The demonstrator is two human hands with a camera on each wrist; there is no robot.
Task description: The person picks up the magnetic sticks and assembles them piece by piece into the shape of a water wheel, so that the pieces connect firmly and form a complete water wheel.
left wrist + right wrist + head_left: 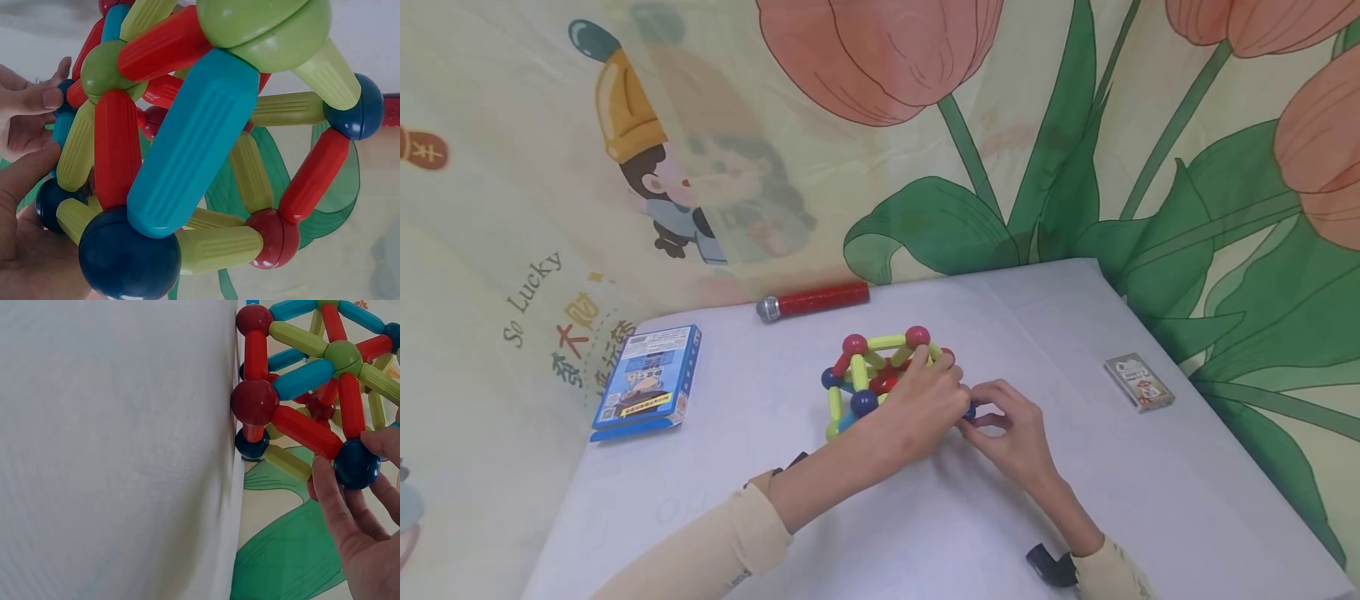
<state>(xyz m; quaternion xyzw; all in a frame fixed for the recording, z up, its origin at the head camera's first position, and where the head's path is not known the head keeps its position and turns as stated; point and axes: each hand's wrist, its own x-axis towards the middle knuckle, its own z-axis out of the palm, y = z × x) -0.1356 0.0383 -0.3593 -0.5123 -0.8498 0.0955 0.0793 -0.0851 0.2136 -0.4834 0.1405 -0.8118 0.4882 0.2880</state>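
A lattice of magnetic building sticks and balls (pixel 859 367) stands on the white table, its balls red, green and dark blue and its ribbed sticks red, blue and yellow-green. My left hand (pixel 928 408) reaches over its near side and grips it, hiding part of the frame from the head camera. At the lattice's right corner, my right hand (pixel 1011 429) pinches a dark blue ball (pixel 357 464) between thumb and fingers. Red sticks meet that ball in the right wrist view. The left wrist view has a large green ball (pixel 269 31) and a blue stick (pixel 197 144) up close.
A red microphone (pixel 820 300) lies at the table's back edge. On the left is a blue box (pixel 651 375); a small card box (pixel 1138 382) lies on the right. A curtain with printed tulips (pixel 887 50) hangs behind the table.
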